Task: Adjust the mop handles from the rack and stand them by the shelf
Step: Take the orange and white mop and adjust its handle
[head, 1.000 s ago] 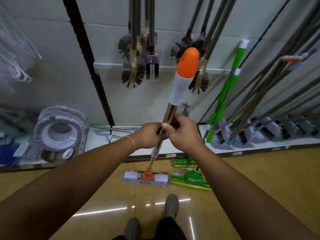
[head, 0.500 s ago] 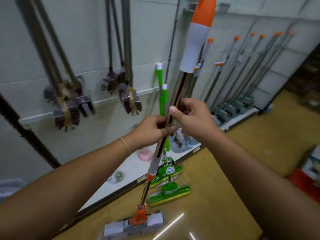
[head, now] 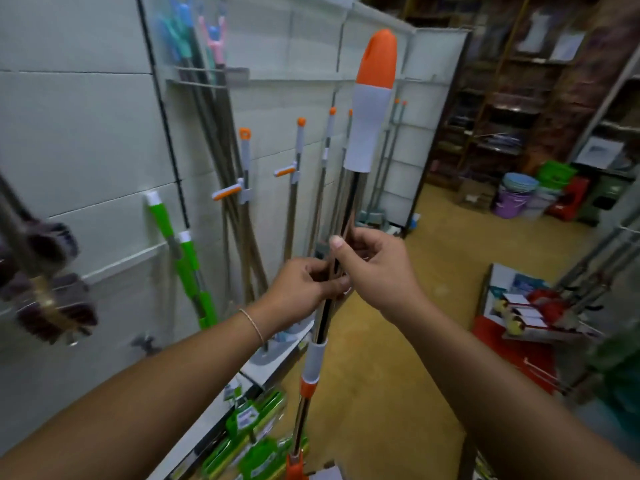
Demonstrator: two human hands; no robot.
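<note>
I hold an upright mop with a shiny metal handle (head: pixel 349 206), a white grip and an orange cap at its top. My left hand (head: pixel 304 289) grips the shaft from the left, just below my right hand (head: pixel 372 261), which grips it from the right. A grey and orange collar sits lower on the shaft, and the orange joint of the mop head shows at the bottom edge. Several similar orange-tipped mop handles (head: pixel 298 174) lean against the white shelf wall (head: pixel 86 140) behind.
Two green-handled mops (head: pixel 187 265) lean on the wall at left, their green heads (head: pixel 256 441) on the floor. Dark brushes (head: pixel 48 289) hang at far left. Buckets and baskets (head: pixel 519 195) stand at the aisle's end. A rack with boxes (head: pixel 519 306) is at right.
My view has swung right along the shelf wall toward the aisle's end. Both hands have stayed on the mop shaft, and the mop remains upright in front of me.
</note>
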